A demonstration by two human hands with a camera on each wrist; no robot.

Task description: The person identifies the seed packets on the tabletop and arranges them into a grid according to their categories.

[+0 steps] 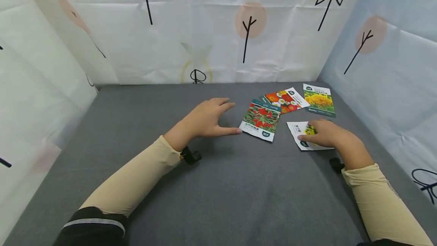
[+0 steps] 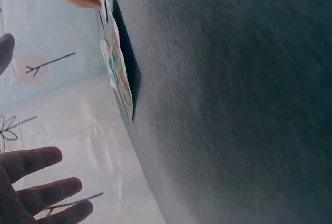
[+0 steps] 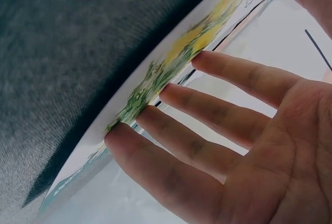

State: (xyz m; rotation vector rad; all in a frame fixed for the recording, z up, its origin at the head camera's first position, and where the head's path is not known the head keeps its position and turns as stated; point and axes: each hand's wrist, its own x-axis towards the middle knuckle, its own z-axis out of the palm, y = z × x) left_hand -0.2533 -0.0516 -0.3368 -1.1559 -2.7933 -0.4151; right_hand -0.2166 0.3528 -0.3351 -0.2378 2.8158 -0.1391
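Note:
My right hand (image 1: 327, 134) lies over a white seed packet (image 1: 296, 129) with yellow flowers, at the right of the table. In the right wrist view its straight fingers (image 3: 199, 107) touch the face of that packet, and the thumb is spread away. My left hand (image 1: 205, 120) is held over the table with fingers spread and holds nothing. Its thumb tip comes close to the lower left corner of a seed packet (image 1: 262, 119) with red flowers. Behind that one, a packet with orange and white flowers (image 1: 286, 100) lies partly covered.
A packet with a yellow bloom (image 1: 319, 101) lies at the far right, near the table's edge. Grey cloth (image 1: 218, 196) covers the table. Patterned white sheets (image 1: 211, 33) hang along the back and both sides.

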